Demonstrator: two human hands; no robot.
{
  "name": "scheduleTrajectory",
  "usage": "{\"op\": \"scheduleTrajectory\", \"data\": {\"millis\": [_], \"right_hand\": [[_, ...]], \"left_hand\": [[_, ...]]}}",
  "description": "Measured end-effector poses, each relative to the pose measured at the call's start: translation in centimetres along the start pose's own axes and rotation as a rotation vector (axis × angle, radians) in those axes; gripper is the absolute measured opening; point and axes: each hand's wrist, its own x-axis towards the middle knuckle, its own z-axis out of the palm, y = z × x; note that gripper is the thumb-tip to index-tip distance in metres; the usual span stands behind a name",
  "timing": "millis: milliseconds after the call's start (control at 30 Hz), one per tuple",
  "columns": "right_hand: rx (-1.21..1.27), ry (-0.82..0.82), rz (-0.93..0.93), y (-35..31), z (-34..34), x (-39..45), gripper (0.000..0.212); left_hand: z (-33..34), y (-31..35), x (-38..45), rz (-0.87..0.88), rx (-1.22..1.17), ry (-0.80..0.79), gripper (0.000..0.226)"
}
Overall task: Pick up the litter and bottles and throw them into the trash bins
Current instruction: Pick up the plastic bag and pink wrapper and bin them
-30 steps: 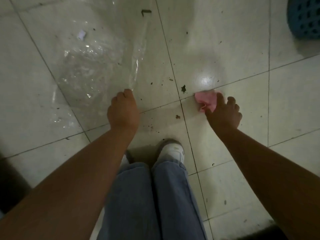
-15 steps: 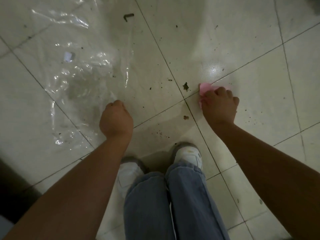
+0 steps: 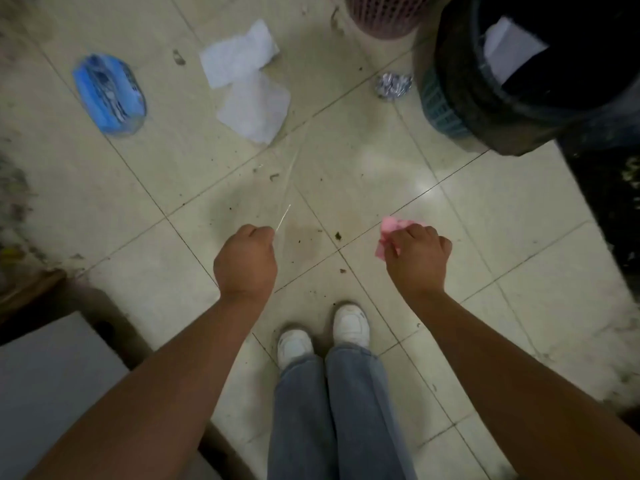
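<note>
My right hand (image 3: 417,259) is closed around a crumpled pink paper (image 3: 388,233) that sticks out past my fingers. My left hand (image 3: 246,259) is a fist gripping a clear plastic sheet (image 3: 289,188), which is barely visible as faint creases stretching away over the floor. On the tiles ahead lie white tissue sheets (image 3: 247,81), a blue packet (image 3: 109,93) at the far left and a crumpled silver foil ball (image 3: 393,84). A dark bin with a black liner (image 3: 485,98) stands at the upper right, holding white paper (image 3: 509,46).
A pink perforated basket (image 3: 384,15) stands at the top edge beside the dark bin. A grey box or furniture corner (image 3: 52,382) sits at the lower left. My feet in white shoes (image 3: 325,337) stand on the tiled floor, which is speckled with dirt.
I have straightened up and both hands lifted off the floor, the right one closed on the pink paper, the left one on the plastic sheet. The view swung to show the bins and more litter.
</note>
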Motion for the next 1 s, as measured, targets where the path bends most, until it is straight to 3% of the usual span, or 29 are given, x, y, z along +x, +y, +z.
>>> {"op": "scheduleTrajectory", "data": {"millis": [200,300,433,567,633,800,900,1000], "right_hand": [[0.164,0.236,0.141,-1.8,-16.8,1.7,0.017],[0.211,0.327,0.197,0.1,-24.0,3.2,0.022],[0.182,0.416,0.2,5.3,-30.3,6.3,0.022],[0.176,0.344,0.227,12.0,-32.0,9.9,0.013],[0.199,0.261,0.271,15.0,-32.5,12.0,0.015],[0.282,0.105,0.352,20.1,-33.0,16.3,0.02],[0.298,0.052,0.372,21.7,-31.8,19.3,0.022],[0.3,-0.014,0.359,22.2,-29.9,22.0,0.023]], "left_hand": [[-14.0,10.4,2.5,0.423,-0.043,0.069,0.037],[-18.3,15.9,4.1,0.54,-0.129,0.045,0.022],[-19.8,22.9,6.6,0.706,-0.152,0.025,0.028],[-17.5,30.4,11.2,0.775,-0.202,0.001,0.028],[-16.2,34.3,13.7,0.726,-0.226,-0.062,0.023],[-11.9,42.6,19.8,0.255,-0.581,-0.578,0.021],[-8.5,44.6,23.0,0.06,-0.681,-0.712,0.04],[-4.5,43.6,25.1,-0.127,-0.671,-0.757,0.044]]}}
